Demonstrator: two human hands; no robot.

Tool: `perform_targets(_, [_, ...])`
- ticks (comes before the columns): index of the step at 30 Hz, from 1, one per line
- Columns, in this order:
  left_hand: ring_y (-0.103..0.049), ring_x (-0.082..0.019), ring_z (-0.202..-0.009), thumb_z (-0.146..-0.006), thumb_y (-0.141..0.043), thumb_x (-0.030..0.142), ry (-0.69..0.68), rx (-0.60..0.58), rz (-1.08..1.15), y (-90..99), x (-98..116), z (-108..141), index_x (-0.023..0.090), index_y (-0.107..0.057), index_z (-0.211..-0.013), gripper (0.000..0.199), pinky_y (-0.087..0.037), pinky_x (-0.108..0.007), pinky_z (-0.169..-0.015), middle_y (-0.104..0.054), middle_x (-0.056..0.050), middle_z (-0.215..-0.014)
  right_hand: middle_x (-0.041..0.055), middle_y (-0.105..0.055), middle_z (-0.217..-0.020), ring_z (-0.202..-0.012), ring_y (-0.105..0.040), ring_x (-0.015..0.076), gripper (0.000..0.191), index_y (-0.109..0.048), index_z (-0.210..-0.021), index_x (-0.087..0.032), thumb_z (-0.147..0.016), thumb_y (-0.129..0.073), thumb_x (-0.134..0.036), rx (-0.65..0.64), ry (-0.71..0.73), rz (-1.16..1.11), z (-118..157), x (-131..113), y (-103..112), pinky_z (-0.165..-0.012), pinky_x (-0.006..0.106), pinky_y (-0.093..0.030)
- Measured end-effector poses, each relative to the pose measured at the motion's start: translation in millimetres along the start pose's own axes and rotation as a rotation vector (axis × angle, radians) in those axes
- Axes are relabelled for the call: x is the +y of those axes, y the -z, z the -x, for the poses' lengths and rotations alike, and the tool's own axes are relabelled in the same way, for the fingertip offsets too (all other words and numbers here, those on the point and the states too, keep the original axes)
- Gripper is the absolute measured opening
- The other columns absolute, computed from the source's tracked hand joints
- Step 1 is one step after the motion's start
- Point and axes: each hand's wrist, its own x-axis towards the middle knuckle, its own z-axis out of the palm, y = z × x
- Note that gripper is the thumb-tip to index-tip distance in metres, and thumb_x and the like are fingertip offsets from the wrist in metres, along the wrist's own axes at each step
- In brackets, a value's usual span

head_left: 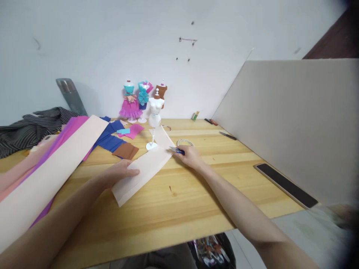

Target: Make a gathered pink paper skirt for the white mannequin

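Pinching the pale strip (151,162) towards its near end with my left hand (125,172), I see its long axis slant away to the right. My right hand (189,154), closer to the far end, grips blue-handled snips (180,151), blades pointing left over the pale material. Left of the blades stands a white mannequin (155,109).

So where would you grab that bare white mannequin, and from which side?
Probably around the waist of the white mannequin, coming from the front: it stands upright, the waist narrows between chest and hips, and the brown-topped form stands behind it. The thin stem looks less steady.
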Motion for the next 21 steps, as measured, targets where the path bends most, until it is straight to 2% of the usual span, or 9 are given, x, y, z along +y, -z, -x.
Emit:
perform_targets(3, [-0.062, -0.017, -0.061, -0.065, -0.074, 0.046, 0.034, -0.066, 0.256, -4.7, 7.8, 6.3, 0.012, -0.068, -0.087, 0.041, -0.044, -0.025, -0.054, -0.07, -0.007, -0.075, 0.002, -0.054, -0.064, -0.061, -0.044, 0.0146, 0.022, -0.055, -0.068, -0.018, -0.077, -0.059, -0.038, 0.099, -0.022, -0.09, 2.3, -1.3, -1.0, -0.058, 0.026, -0.028])
perform_targets(7, [-0.062, -0.016, -0.061, -0.06, -0.08, 0.042, -0.055, -0.112, 0.51, -20.6, 30.1, 14.0, 0.01, -0.07, -0.081, 0.039, -0.045, -0.024, -0.057, -0.071, -0.007, -0.074, -0.0033, -0.039, -0.06, -0.059, -0.035, 0.0127, 0.024, -0.041, -0.064, -0.021, -0.076, -0.055, -0.035, 0.178, -0.007, -0.223, 1.5, -20.9, 2.6, -0.057, 0.026, -0.025])
perform_targets(11, [-0.065, -0.017, -0.066, -0.066, -0.077, 0.043, -0.13, -0.181, 0.576, -36.5, 57.9, 22.4, 0.009, -0.07, -0.08, 0.038, -0.048, -0.027, -0.062, -0.071, -0.009, -0.073, -0.005, -0.027, -0.057, -0.055, -0.029, 0.0105, 0.035, -0.031, -0.058, -0.022, -0.08, -0.049, -0.042, 0.132, 0.043, -0.378, -2.1, -45.1, 11.4, -0.054, 0.025, -0.025])
perform_targets(14, [-0.065, -0.017, -0.067, -0.07, -0.074, 0.042, -0.18, -0.186, 0.612, -42.3, 77.5, 27.6, 0.009, -0.07, -0.079, 0.035, -0.048, -0.027, -0.065, -0.071, -0.01, -0.074, -0.0052, -0.026, -0.055, -0.053, -0.027, 0.0093, 0.041, -0.029, -0.055, -0.021, -0.079, -0.05, -0.047, 0.085, 0.086, -0.461, -9.8, -55.6, 18.2, -0.052, 0.024, -0.026])
perform_targets(18, [-0.066, -0.018, -0.07, -0.077, -0.069, 0.038, -0.263, -0.135, 0.645, -42.3, 96.4, 30.5, 0.008, -0.07, -0.083, 0.03, -0.049, -0.028, -0.069, -0.071, -0.011, -0.076, -0.0051, -0.026, -0.053, -0.052, -0.027, 0.009, 0.046, -0.025, -0.054, -0.022, -0.074, -0.055, -0.051, 0.119, 0.083, -0.525, -25.1, -55.0, 18.3, -0.051, 0.024, -0.027])
perform_targets(21, [-0.066, -0.019, -0.07, -0.08, -0.066, 0.037, -0.318, -0.097, 0.648, -40.6, 105.8, 30.8, 0.009, -0.069, -0.088, 0.03, -0.05, -0.028, -0.066, -0.071, -0.011, -0.076, -0.003, -0.036, -0.053, -0.053, -0.035, 0.0113, 0.04, -0.034, -0.055, -0.021, -0.074, -0.053, -0.052, 0.123, 0.059, -0.536, -28.9, -50.1, 9.6, -0.052, 0.026, -0.032])
